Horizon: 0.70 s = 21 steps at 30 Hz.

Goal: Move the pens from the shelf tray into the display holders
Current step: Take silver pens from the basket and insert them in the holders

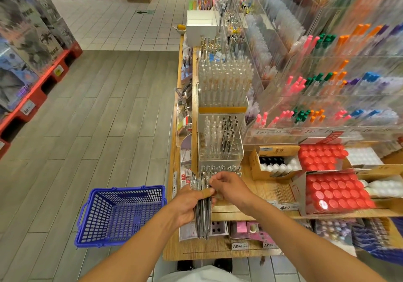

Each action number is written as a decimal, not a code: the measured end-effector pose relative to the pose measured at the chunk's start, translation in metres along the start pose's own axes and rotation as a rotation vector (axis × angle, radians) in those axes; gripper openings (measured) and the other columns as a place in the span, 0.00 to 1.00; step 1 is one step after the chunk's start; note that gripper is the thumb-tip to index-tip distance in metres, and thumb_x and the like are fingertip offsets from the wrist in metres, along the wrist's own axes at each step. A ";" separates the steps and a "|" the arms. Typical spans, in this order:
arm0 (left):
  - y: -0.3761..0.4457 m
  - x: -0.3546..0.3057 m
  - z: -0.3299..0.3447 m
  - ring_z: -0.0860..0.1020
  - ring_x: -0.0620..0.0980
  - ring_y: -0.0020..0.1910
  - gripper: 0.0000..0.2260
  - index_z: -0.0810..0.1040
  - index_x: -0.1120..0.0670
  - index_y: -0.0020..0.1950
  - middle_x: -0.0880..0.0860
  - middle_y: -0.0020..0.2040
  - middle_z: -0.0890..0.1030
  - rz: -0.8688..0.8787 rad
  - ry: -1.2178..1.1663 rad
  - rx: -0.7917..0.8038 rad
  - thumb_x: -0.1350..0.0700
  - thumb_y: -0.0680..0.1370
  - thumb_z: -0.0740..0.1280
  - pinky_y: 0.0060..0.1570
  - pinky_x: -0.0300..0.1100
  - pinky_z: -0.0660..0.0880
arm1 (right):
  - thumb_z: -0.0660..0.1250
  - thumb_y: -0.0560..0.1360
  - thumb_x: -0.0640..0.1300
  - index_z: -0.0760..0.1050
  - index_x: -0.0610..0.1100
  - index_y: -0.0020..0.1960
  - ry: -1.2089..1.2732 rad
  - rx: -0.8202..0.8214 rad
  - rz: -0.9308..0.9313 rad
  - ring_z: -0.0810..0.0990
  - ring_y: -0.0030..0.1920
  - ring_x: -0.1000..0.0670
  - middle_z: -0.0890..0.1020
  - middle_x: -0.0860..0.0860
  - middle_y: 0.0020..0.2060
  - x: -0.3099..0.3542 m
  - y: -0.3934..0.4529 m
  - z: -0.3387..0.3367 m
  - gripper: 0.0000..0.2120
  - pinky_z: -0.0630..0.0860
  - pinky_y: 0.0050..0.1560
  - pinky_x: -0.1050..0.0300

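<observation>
My left hand [188, 205] grips a bundle of clear pens [202, 218] upright in front of the wooden shelf. A bandage wraps one of its fingers. My right hand [229, 188] pinches the top of one pen in the bundle, near the upper ends. Just beyond the hands stands a clear acrylic display holder [220, 148] with black-tipped and clear pens standing in its holes. A taller clear holder [224, 83] full of clear pens stands behind it. I cannot make out a shelf tray.
A blue plastic basket [122, 214] sits on the floor to the left. Boxes of red-capped bottles [335, 192] and a cardboard box [274, 161] lie on the wooden shelf [250, 190] to the right. Racks of coloured pens [327, 98] rise behind them.
</observation>
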<state>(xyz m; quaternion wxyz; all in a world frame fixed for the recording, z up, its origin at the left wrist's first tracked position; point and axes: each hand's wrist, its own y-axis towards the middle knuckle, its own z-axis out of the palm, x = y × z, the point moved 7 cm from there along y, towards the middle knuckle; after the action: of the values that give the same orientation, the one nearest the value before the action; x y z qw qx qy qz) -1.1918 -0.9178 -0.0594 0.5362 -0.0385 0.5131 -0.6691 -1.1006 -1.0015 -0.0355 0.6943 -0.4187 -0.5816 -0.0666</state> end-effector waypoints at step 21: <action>0.006 0.010 -0.017 0.85 0.55 0.40 0.08 0.77 0.66 0.55 0.61 0.42 0.85 -0.018 -0.027 -0.130 0.63 0.80 0.64 0.42 0.48 0.84 | 0.60 0.81 0.49 0.64 0.54 0.50 -0.989 -0.177 -0.474 0.73 0.40 0.61 0.71 0.62 0.40 -0.003 -0.007 -0.075 0.05 0.66 0.38 0.67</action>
<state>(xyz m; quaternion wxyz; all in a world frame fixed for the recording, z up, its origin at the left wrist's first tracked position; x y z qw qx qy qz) -1.2019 -0.9139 -0.0763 0.5334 -0.0870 0.5478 -0.6386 -1.0495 -1.0563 -0.0330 0.2667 -0.3144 -0.9087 -0.0652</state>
